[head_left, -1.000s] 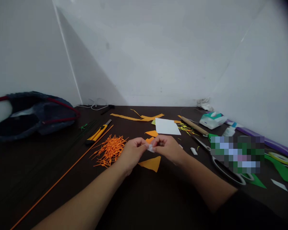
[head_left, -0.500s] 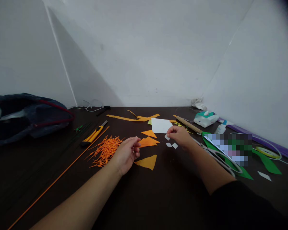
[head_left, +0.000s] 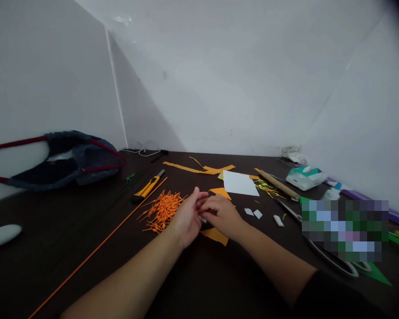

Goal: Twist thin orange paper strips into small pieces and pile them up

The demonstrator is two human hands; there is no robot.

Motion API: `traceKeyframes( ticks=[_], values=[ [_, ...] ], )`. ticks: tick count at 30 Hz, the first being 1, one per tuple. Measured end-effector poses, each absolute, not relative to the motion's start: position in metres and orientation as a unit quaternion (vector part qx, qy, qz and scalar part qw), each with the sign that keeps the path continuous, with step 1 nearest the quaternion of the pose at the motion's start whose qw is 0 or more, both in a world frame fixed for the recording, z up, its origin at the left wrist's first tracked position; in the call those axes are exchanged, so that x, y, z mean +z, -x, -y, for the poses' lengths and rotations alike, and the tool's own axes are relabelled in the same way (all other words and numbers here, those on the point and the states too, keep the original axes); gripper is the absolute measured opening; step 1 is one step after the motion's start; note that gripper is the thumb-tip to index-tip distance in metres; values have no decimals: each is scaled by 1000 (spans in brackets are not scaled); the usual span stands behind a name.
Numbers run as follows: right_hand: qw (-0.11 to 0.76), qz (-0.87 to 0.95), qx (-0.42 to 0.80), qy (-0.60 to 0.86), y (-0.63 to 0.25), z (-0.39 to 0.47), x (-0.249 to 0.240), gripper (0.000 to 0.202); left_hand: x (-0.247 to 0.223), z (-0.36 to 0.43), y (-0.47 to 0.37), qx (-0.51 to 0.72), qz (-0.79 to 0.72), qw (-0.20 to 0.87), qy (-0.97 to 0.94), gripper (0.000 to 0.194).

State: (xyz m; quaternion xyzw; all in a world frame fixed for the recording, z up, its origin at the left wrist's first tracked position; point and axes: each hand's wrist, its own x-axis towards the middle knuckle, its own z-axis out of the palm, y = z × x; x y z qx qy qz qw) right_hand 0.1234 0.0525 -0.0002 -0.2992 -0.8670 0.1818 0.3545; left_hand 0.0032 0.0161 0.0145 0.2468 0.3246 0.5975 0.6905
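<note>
My left hand [head_left: 189,218] is closed, its fingers curled and partly hidden behind my right. Fingertips of my right hand [head_left: 220,215] meet it, pinched at a small white paper piece [head_left: 203,219] that shows between the hands. Whether my left fingers also grip something cannot be made out. Beneath and behind the hands lie orange paper pieces [head_left: 215,235]. A heap of thin orange twisted strips [head_left: 165,208] is just left of my left hand. Two small white paper pieces [head_left: 253,213] rest to the right, below a larger white sheet [head_left: 240,183].
On the left are a yellow cutter [head_left: 149,187], a long orange stick [head_left: 103,242] and a dark bag [head_left: 86,159]. Scissors [head_left: 332,261], a wooden stick [head_left: 279,184], a tissue pack [head_left: 306,177] and a blurred patch are on the right.
My right hand has moved left with the white piece and now meets my left hand. The whole view has shifted, and another small white piece now shows on the right.
</note>
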Motion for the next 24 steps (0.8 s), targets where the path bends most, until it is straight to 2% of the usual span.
traceKeyframes(
  ticks=[3,6,17,24],
  values=[
    [339,897,120,257,-127,-52,-4,13,17,-15,-1,597,-325,690,-251,31],
    [334,901,108,255,-129,-48,-4,13,18,-12,-1,591,-315,693,-268,32],
    [316,886,149,303,-127,-44,-4,13,10,-7,1,561,-318,663,-381,38],
    [315,845,263,344,-131,-44,0,7,14,-4,0,543,-319,642,-438,35]
  ],
)
